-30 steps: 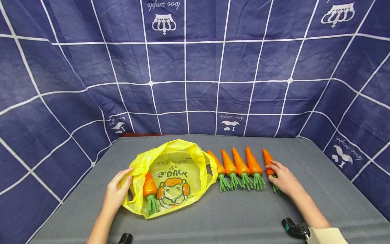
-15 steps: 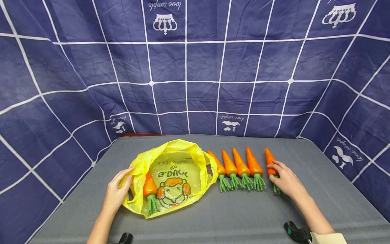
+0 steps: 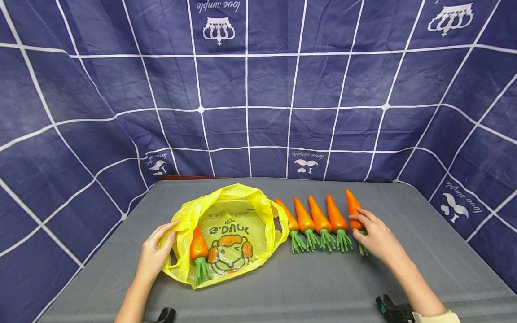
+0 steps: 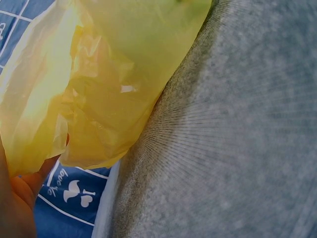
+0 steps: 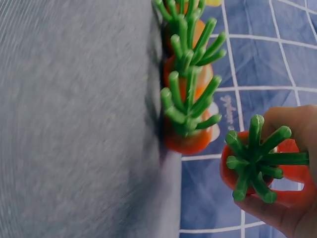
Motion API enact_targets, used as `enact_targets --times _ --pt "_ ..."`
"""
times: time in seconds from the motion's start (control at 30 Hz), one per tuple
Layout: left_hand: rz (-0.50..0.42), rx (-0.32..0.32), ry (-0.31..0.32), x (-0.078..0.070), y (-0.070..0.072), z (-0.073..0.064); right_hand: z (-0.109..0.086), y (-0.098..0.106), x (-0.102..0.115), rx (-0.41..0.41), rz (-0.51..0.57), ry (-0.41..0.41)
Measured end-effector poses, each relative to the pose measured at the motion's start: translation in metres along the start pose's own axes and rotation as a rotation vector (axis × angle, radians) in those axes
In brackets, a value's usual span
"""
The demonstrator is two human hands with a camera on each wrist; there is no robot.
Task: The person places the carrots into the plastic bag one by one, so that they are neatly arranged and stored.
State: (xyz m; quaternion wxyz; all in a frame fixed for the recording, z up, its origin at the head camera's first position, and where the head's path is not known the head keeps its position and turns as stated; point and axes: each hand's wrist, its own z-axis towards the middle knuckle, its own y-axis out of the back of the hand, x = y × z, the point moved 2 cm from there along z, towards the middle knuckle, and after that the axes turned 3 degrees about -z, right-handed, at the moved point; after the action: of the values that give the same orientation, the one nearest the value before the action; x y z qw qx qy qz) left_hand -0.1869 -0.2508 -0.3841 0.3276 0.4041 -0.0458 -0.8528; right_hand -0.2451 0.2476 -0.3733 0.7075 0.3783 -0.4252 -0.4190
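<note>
On the left of the head view my left hand (image 3: pixel 155 252) pinches the side of a yellow plastic bag (image 3: pixel 234 194) near its handle. The bag lies with its mouth spread toward me, and one carrot (image 3: pixel 198 246) with green stalks rests inside. My right hand (image 3: pixel 373 237) grips another carrot (image 3: pixel 352 202) around its thick end, tip pointing away. In the right wrist view this carrot's green stalks (image 5: pixel 253 161) face the camera, and it looks raised off the table. Several carrots (image 3: pixel 336 217) lie in a row between the bag and my right hand.
A grey cloth covers the table (image 3: pixel 258 296). Behind and at both sides hangs a blue curtain (image 3: pixel 266 85) with white lines. The leftmost carrot of the row (image 3: pixel 287 215) lies right against the bag's right handle.
The right hand has taken hold of the rightmost carrot and lifted it slightly, shifting it left and away from me. The left hand and the bag have stayed put.
</note>
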Motion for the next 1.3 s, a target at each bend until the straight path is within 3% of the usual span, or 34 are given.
enact_targets --times 0.67,1.13,1.3 --pt "-0.003 0.004 0.009 0.0 0.0 0.0 -0.007 0.015 0.061 -0.067 0.003 0.137" --pt "0.002 -0.007 0.009 0.003 -0.001 0.0 -0.017 0.007 0.104 -0.066 0.039 0.266" --pt "0.0 -0.006 0.004 -0.002 0.0 0.001 -0.021 0.005 0.121 -0.067 0.041 0.329"
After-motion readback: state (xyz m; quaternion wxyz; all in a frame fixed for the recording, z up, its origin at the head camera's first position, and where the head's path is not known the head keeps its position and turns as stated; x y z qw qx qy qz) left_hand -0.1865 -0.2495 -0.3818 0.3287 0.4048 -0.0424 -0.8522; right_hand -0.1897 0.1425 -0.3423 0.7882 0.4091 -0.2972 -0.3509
